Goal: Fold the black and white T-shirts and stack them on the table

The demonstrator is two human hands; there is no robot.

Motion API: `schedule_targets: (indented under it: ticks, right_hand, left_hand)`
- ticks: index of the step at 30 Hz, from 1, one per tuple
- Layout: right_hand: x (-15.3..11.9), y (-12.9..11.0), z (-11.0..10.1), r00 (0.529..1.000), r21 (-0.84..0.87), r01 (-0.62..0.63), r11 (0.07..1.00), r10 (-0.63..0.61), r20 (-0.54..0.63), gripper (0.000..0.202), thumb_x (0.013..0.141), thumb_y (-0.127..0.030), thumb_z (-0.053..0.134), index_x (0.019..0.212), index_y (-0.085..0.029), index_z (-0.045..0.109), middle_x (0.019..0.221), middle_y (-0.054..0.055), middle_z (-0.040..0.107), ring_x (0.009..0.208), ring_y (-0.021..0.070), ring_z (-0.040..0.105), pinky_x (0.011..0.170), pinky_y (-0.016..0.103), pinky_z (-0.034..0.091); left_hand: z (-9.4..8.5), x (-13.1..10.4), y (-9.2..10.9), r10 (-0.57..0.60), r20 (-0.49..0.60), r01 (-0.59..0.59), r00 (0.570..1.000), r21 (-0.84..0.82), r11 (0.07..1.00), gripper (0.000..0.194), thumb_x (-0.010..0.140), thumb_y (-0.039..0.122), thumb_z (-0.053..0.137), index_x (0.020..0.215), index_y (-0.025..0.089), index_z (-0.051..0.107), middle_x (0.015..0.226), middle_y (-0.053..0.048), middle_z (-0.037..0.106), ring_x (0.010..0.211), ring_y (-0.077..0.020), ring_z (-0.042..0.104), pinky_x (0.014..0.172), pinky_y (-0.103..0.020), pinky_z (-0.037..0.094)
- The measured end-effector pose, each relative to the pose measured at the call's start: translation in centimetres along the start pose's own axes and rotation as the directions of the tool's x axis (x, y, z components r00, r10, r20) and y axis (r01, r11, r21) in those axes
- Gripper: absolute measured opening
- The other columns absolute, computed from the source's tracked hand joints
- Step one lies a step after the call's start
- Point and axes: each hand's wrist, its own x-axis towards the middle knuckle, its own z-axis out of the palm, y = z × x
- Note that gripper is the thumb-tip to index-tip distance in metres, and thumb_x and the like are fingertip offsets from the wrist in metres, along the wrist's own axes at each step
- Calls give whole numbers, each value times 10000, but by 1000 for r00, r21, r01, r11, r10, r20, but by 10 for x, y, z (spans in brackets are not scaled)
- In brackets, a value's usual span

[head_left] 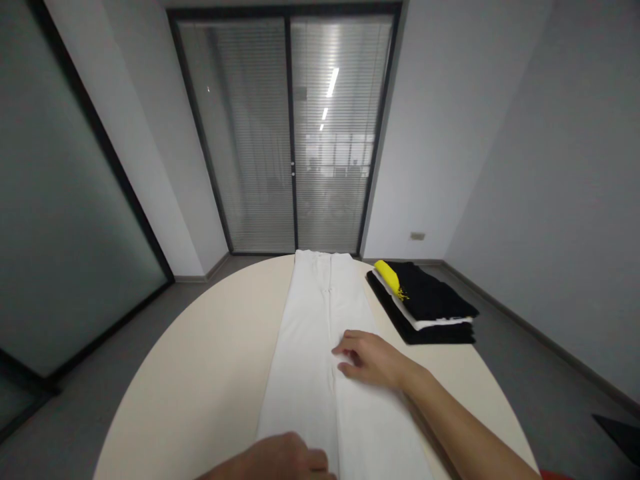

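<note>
White trousers [305, 347] lie lengthwise on the round cream table [200, 360], the waist at the far edge and the two legs side by side toward me. My right hand [367, 357] is over the right leg near the middle seam, thumb and fingers apart with nothing between them. At the bottom edge of the view, my left hand [287, 457] is over the near part of the left leg. Its fingers are curled, and the fingertips and anything under them are hidden.
A stack of folded clothes [435, 293], black, white and yellow, sits at the table's right far side. Beyond the table stand glass doors with blinds [295, 133]. Something red [555, 475] shows at the bottom right, and a dark object [620, 433] is near the right edge.
</note>
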Motion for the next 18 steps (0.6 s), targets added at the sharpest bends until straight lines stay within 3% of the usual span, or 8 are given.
schedule_targets:
  ticks: [4,7,10,14,18]
  right_hand:
    - [-3,2,2,991,252,-27,967,-7,134,292,879,-415,654,917,-160,791,814,46,710,705,144,601,660,248,434]
    - [-7,-2,-6,933,484,-171,858,-17,360,584,929,-636,525,878,-116,787,737,57,689,663,139,590,625,246,418]
    - [-13,-8,-17,856,609,-288,739,-87,510,711,846,-782,529,866,-107,752,708,26,633,650,120,548,612,232,403]
    - [-17,-14,-18,828,609,-360,706,-59,558,616,581,-631,872,911,-142,695,728,-41,579,645,92,478,589,204,377]
    - [-16,-15,-9,877,582,-310,752,-10,481,465,728,-535,812,949,-143,695,749,-38,586,648,91,472,583,203,360]
  left_hand:
    - [-31,15,-15,-59,-14,50,998,-355,934,13,863,216,687,873,208,690,765,37,681,616,-101,549,534,-222,363]
    - [-50,25,-33,-321,33,270,947,-625,733,42,785,189,661,797,174,698,619,53,546,554,-86,465,535,-205,345]
    - [-58,31,-50,-457,189,420,869,-769,481,143,781,236,604,822,153,712,566,65,441,518,-84,372,487,-214,276]
    - [-60,35,-62,-491,274,460,827,-832,310,198,746,318,627,814,150,705,603,56,474,579,-93,386,515,-208,274]
    - [-55,35,-66,-494,286,441,821,-867,230,238,742,376,653,794,149,702,649,43,529,629,-106,426,562,-216,293]
